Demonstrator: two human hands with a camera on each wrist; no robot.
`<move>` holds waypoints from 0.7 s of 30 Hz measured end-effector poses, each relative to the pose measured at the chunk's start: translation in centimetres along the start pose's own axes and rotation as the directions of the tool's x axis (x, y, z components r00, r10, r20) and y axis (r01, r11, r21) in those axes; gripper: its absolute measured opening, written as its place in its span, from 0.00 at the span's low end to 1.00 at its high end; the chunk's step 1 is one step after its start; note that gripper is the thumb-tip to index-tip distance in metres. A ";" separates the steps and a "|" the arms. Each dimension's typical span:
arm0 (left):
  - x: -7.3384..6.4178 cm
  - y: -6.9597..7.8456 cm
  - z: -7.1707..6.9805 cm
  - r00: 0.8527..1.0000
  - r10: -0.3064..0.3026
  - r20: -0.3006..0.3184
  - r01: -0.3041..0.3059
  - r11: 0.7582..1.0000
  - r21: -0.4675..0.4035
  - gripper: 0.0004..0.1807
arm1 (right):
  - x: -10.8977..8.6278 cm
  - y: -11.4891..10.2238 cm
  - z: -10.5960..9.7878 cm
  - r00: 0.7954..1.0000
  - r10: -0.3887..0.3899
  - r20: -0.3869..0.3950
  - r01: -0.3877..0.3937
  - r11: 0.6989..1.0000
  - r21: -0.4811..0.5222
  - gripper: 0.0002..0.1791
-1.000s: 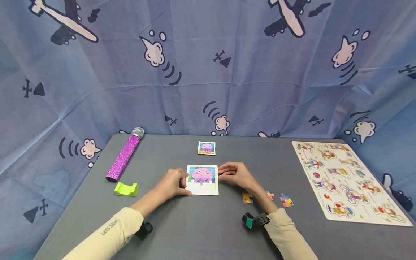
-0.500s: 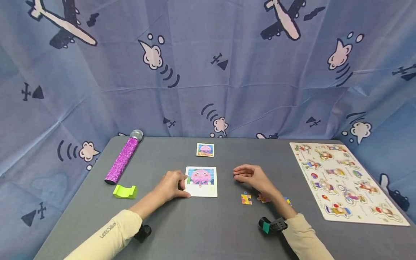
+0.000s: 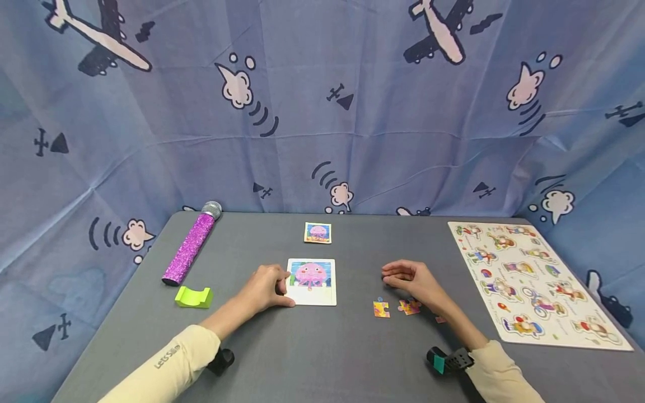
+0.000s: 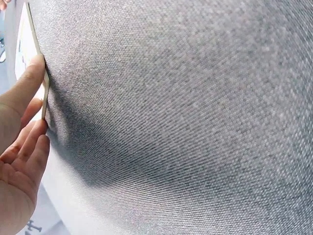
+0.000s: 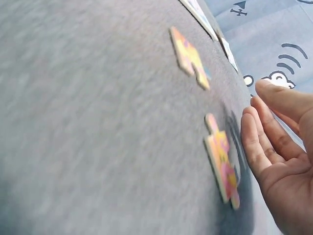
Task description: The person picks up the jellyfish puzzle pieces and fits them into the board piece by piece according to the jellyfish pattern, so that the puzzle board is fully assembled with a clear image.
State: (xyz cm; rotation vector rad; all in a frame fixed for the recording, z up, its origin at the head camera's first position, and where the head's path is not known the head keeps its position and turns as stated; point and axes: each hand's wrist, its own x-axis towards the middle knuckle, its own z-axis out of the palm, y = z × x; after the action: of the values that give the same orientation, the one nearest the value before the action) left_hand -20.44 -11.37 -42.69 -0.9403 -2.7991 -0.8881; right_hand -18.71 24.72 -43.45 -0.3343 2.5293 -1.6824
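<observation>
A white-framed jigsaw puzzle board (image 3: 311, 296) lies on the grey table; its upper part shows a pink octopus, its lower strip is plain white. My left hand (image 3: 266, 286) grips the board's left edge, thumb at the near corner and fingers farther up. In the left wrist view that thumb (image 4: 33, 73) lies on the board's rim. My right hand (image 3: 410, 280) hovers with relaxed fingers and holds nothing. Close by it lie a yellow jigsaw piece (image 3: 381, 309) and a pink-yellow jigsaw piece (image 3: 409, 306). Another piece (image 3: 440, 319) is mostly hidden under the right forearm.
Behind the board lies a small octopus picture card (image 3: 318, 233). A glittery purple microphone (image 3: 194, 243) and a lime-green cradle-shaped block (image 3: 194, 298) are at the left. On the right lies a large board with printed figures (image 3: 534, 280). A blue curtain (image 3: 302, 112) hangs behind the table.
My right hand has left the board's right edge and moved right, over beside the loose jigsaw pieces. My left hand has stayed at the board's left edge.
</observation>
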 end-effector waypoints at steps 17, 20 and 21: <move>0.0 -0.1 0.0 1.000 0.012 -0.004 -0.012 1.000 0.009 0.21 | -3.1 0.1 -0.5 0.985 -0.159 0.074 0.161 0.987 -0.018 0.15; 0.0 -0.1 0.0 1.000 0.020 -0.005 -0.020 1.000 0.004 0.21 | -3.6 0.0 -0.5 0.986 -0.144 0.081 0.144 0.990 0.008 0.15; -0.1 -0.1 0.0 1.000 0.019 -0.004 -0.019 1.000 0.001 0.21 | -3.8 -0.1 -0.5 0.987 -0.141 0.079 0.140 0.990 0.010 0.15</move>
State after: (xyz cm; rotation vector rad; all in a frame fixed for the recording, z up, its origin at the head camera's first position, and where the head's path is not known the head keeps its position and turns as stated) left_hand -20.44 -11.46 -42.71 -0.9624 -2.7826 -0.8848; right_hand -15.11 26.01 -43.37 -0.5802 2.4971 -1.6843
